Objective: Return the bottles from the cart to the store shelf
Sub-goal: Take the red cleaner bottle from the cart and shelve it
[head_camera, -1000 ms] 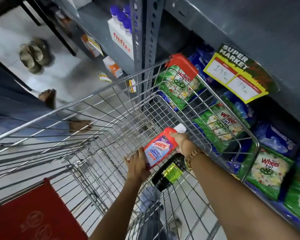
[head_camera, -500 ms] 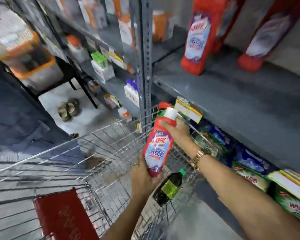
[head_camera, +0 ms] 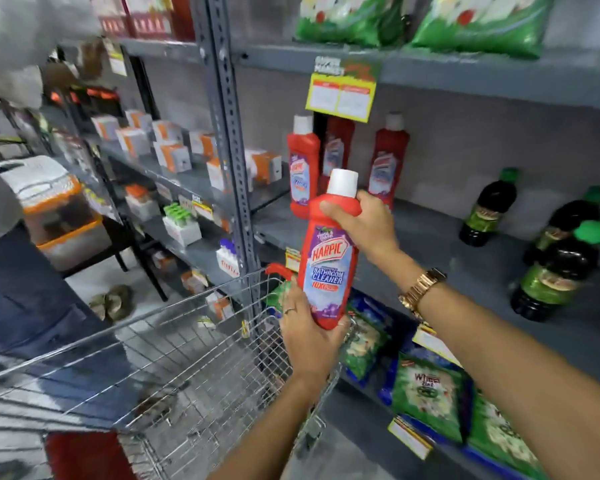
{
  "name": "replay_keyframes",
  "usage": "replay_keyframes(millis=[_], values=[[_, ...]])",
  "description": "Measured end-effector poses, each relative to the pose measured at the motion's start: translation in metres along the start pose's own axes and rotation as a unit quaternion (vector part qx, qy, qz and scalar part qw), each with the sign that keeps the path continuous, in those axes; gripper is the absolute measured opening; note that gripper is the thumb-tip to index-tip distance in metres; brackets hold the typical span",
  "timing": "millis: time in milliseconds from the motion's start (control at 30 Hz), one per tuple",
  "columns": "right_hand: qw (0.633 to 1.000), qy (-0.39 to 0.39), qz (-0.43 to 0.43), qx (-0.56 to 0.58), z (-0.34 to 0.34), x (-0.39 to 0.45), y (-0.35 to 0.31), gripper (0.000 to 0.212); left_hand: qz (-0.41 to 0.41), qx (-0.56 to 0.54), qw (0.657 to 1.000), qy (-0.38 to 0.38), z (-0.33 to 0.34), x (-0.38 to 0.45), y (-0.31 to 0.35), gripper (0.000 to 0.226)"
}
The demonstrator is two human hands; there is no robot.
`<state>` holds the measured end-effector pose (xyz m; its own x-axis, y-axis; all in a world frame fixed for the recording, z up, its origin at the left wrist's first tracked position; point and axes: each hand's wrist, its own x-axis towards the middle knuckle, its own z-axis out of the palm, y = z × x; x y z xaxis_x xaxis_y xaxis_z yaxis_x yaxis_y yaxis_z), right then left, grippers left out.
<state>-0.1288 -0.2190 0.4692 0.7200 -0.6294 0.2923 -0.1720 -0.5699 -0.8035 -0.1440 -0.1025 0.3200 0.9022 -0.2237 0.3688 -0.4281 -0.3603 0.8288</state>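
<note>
I hold a red Harpic bottle (head_camera: 329,261) with a white cap upright in front of the grey shelf (head_camera: 430,244). My right hand (head_camera: 364,225) grips its neck just under the cap. My left hand (head_camera: 307,337) cups its base from below. The bottle is above the far right corner of the wire cart (head_camera: 174,368). On the shelf behind stand three matching red bottles (head_camera: 302,171). Dark bottles with green caps (head_camera: 489,209) stand farther right on the same shelf.
Green detergent packs (head_camera: 426,393) fill the shelf below, and more lie on the shelf above. A yellow price tag (head_camera: 340,98) hangs from the upper shelf edge. A perforated steel upright (head_camera: 229,133) divides the bays. Small boxes line the left shelves. A person in dark trousers (head_camera: 21,289) stands at left.
Both hands have lifted the red bottle out of the cart and up to shelf height. My view has swung up from the cart to the shelves; the dark bottle in the cart is out of sight.
</note>
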Motion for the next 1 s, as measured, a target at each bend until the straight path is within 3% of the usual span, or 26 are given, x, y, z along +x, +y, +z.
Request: replay_keyframes(millis=[300, 433, 700, 1000], values=[[0.999, 0.026, -0.003, 0.028, -0.053, -0.006, 0.011, 0.032, 0.048, -0.019, 0.998, -0.035, 0.027, -0.004, 0.033, 0.100], [1.000, -0.004, 0.000, 0.026, -0.061, 0.009, 0.012, 0.043, 0.032, -0.056, 0.995, -0.077, 0.048, 0.021, 0.037, 0.101], [0.996, -0.021, -0.003, -0.092, -0.038, 0.059, 0.019, 0.047, -0.026, -0.097, 0.987, -0.128, 0.095, 0.100, 0.022, 0.086], [0.996, -0.026, 0.013, -0.082, -0.008, 0.116, 0.040, 0.048, -0.053, -0.095, 0.983, -0.150, 0.133, 0.162, -0.005, 0.083]])
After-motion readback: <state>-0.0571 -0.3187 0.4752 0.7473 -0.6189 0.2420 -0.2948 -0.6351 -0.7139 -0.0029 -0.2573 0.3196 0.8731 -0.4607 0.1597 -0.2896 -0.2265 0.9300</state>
